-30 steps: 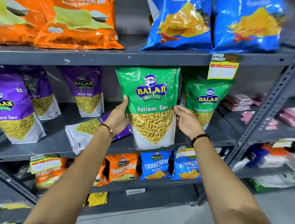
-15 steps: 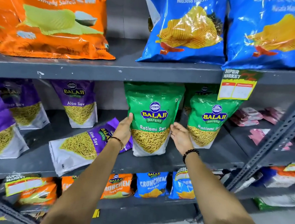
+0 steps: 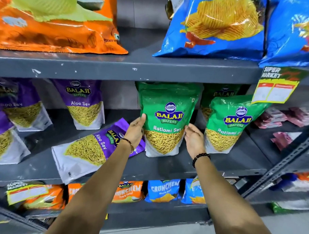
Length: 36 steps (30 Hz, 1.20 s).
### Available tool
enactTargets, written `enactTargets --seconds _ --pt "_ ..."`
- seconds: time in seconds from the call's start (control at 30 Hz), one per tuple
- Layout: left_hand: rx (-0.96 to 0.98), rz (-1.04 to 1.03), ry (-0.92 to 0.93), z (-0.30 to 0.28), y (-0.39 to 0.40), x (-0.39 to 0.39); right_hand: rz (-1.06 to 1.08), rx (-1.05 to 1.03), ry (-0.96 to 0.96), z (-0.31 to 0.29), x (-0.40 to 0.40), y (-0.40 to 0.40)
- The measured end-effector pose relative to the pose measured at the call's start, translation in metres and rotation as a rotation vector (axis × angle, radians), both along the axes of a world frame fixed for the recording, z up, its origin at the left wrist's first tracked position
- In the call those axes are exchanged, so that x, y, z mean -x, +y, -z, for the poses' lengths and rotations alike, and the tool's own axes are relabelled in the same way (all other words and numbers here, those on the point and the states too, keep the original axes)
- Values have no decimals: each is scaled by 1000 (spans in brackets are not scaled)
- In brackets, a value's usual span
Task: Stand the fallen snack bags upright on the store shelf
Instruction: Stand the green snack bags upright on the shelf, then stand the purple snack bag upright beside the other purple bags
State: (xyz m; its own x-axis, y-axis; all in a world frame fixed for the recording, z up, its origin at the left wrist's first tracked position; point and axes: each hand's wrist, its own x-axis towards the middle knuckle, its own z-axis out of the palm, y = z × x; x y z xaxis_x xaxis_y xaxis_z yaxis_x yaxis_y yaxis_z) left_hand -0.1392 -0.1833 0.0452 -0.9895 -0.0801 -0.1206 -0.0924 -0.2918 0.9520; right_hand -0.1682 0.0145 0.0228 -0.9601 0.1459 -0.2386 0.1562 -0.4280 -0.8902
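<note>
A green Ratlami Sev bag (image 3: 168,117) stands upright on the grey middle shelf (image 3: 165,168). My left hand (image 3: 136,132) presses its left edge and my right hand (image 3: 193,138) holds its right edge. To its left a purple Aloo Sev bag (image 3: 88,149) lies flat on its back, slanting toward the shelf's front edge, partly under my left wrist. Another green Ratlami Sev bag (image 3: 229,125) stands upright on the right, with a third green bag (image 3: 220,95) behind it.
Upright purple Aloo Sev bags (image 3: 83,103) stand at the back left. Big orange (image 3: 53,20) and blue chip bags (image 3: 216,25) fill the shelf above. A yellow price tag (image 3: 275,86) hangs at the right. Small Crunchem packs (image 3: 163,189) line the shelf below.
Both hands have carried the green Ratlami Sev bag from in front of the shelf back onto it, where it now stands. The camera has moved closer.
</note>
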Motion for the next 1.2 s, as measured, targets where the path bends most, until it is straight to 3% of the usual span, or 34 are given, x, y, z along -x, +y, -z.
enactTargets --seconds 0.13,0.23,0.43,0.6,0.77,0.93,1.07,1.2 --pt "26 18 11 -2 -12 -13 123 -11 20 -5 -17 -11" --pt "58 -19 -19 -6 -37 -28 341 -12 -90 -1 -29 -26" --pt "370 -158 -3 -3 -130 -63 517 -51 -266 11 -84 -90" --pt "730 -105 -120 -1 -215 -84 285 -2 -365 15 -120 -170" --pt "803 -46 -240 0 -263 -83 96 -4 -397 10 -131 -232" --pt "776 43 -390 14 -276 -75 71 -106 -377 22 -122 -240" --pt "630 139 -434 28 -274 -66 52 -96 -415 25 -114 -241" --pt "597 254 -497 37 -280 -58 54 107 -438 29 -105 -242"
